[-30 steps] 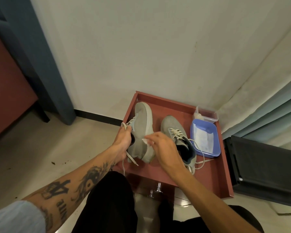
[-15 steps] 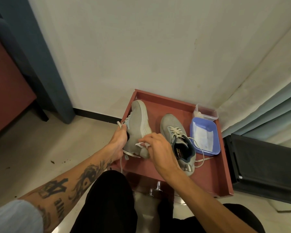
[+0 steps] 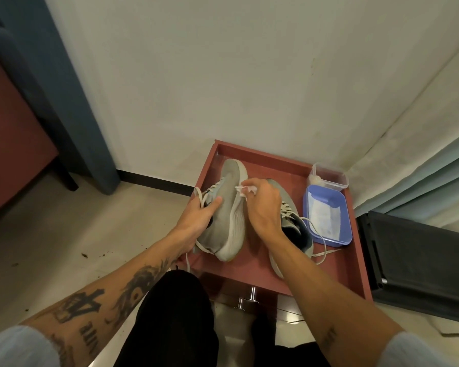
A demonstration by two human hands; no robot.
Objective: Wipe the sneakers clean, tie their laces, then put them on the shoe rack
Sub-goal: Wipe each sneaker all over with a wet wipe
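The right hand (image 3: 263, 205), fingers curled round a white wipe (image 3: 243, 190), has slid from heel toward toe along the sole of the grey sneaker (image 3: 228, 223), which the left hand (image 3: 199, 218) grips just beside it. Wiping seems unfinished, and the laces (image 3: 200, 193) are untied.

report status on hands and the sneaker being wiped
Left hand grips the tilted sneaker by its collar. Right hand pinches a white wipe on its sole edge. Second sneaker lies beside, laces loose, in the red tray.
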